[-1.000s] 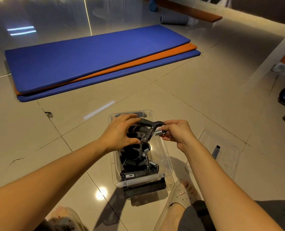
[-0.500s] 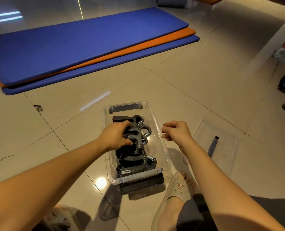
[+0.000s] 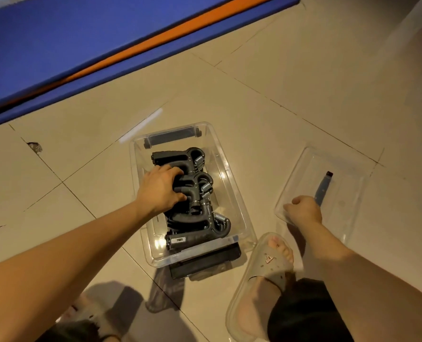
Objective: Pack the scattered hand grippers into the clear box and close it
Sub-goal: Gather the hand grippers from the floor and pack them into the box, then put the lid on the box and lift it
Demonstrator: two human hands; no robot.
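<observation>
The clear box stands open on the tiled floor, mid-frame. Several black hand grippers with steel springs lie stacked inside it. My left hand reaches into the box, its fingers curled over the handles of the middle hand gripper. The clear lid, with a blue handle, lies flat on the floor to the right of the box. My right hand grips the lid's near left corner, fingers curled over its edge.
Blue and orange exercise mats lie stacked on the floor beyond the box. A black latch sticks out at the box's near end. My right foot in a pale slipper sits between box and lid.
My right hand let go of the hand gripper and moved right and down onto the lid's corner. My left hand pushed that hand gripper down into the box.
</observation>
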